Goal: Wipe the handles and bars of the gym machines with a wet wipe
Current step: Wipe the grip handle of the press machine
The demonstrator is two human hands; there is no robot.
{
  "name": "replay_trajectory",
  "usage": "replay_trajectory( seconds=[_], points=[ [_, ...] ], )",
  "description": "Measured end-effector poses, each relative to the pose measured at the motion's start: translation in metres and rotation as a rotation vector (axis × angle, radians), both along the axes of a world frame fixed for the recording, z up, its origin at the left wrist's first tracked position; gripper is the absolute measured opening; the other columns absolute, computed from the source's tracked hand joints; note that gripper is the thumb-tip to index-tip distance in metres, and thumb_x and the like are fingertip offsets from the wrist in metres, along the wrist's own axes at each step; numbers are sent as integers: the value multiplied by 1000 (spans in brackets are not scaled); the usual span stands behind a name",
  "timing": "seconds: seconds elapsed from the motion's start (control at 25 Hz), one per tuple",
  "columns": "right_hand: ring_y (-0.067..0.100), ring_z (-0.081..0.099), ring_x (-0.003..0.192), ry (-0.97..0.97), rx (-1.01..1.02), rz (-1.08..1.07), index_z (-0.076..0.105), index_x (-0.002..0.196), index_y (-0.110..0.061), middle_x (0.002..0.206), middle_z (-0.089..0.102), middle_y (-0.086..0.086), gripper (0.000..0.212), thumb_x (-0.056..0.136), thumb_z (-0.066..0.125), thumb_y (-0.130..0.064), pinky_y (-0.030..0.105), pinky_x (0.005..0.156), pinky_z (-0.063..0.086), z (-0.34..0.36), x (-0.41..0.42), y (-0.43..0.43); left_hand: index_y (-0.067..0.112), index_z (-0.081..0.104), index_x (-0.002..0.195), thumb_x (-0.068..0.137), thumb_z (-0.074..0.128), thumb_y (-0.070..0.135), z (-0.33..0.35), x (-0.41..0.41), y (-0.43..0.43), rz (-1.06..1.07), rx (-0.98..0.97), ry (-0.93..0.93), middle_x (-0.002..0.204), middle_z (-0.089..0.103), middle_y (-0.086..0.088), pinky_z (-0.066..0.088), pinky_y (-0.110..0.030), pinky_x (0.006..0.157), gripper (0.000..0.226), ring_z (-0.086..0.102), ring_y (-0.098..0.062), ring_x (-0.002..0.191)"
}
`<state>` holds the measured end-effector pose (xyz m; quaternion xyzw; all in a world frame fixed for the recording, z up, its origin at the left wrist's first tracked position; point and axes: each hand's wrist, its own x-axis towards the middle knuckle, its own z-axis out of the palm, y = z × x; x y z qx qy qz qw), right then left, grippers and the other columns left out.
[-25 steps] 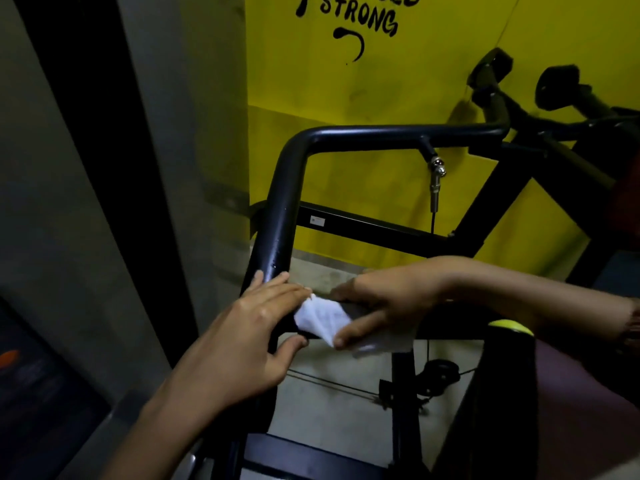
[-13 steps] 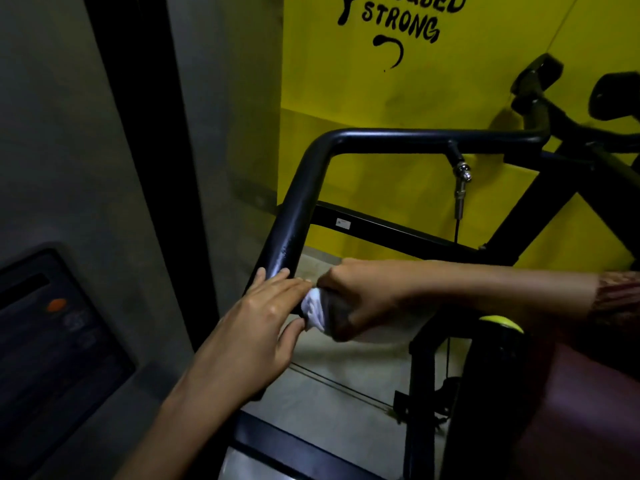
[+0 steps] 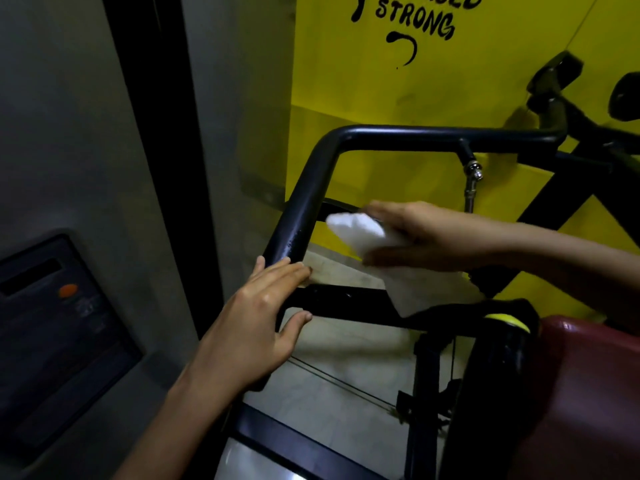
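Note:
A black bent machine bar rises from the lower left and turns right along the yellow wall. A black cross bar joins it lower down. My right hand holds a white wet wipe just right of the sloping bar, lifted off the cross bar; whether the wipe touches the sloping bar I cannot tell. The wipe's loose end hangs down over the cross bar. My left hand rests on the joint of the two bars with straight fingers, its thumb under the cross bar.
A chrome cable fitting hangs from the top bar. A dark red seat pad and a black post with a yellow cap stand at the lower right. A grey wall with a dark panel lies left. More black frame and handles sit at the upper right.
My right hand with the wipe has lifted off the cross bar and moved up and right, beside the sloping bar. My left hand has stayed on the joint.

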<state>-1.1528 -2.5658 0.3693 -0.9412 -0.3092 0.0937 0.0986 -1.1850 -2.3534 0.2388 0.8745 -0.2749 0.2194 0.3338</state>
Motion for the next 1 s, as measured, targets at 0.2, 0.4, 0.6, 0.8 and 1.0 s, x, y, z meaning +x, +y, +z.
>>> replay_trajectory(
  seconds=[0.2, 0.4, 0.6, 0.8, 1.0],
  points=[
    [0, 39, 123, 263, -202, 239, 21, 146, -13, 151, 27, -1, 66, 92, 42, -44, 9, 99, 32, -35, -7, -7, 3, 54, 125, 73, 51, 34, 0, -5, 0, 64, -26, -4, 121, 61, -12, 12, -20, 111, 60, 43, -15, 119],
    [20, 62, 107, 140, 143, 220, 53, 130, -21, 119, 64, 8, 48, 90, 50, -47, 37, 85, 53, -29, -10, -30, 4, 54, 125, 74, 53, 37, 0, -4, -2, 58, -39, 2, 122, 61, -11, 10, -20, 113, 61, 44, -14, 120],
    [19, 69, 84, -303, 350, 284, 68, 102, -3, 95, 72, 11, 32, 82, 63, -26, 34, 65, 54, -33, -2, 4, 3, 56, 123, 71, 49, 33, 2, -4, -1, 58, -38, 1, 118, 63, -14, 11, -24, 111, 61, 44, -15, 117],
    [21, 41, 131, 192, -30, 454, 55, 127, -6, 139, 47, 12, 51, 93, 49, -42, 30, 106, 38, -25, -6, -30, 3, 59, 119, 74, 55, 35, 1, -6, 0, 73, -23, -10, 116, 64, -12, 11, -20, 111, 56, 45, -14, 116],
    [4, 21, 139, 398, -70, 396, 45, 136, -15, 151, 24, -10, 46, 95, 44, -34, 26, 112, 27, -16, -5, -32, 2, 60, 118, 74, 53, 36, -1, -6, -2, 76, -13, -17, 114, 65, -13, 11, -23, 111, 56, 46, -14, 114]
  ],
)
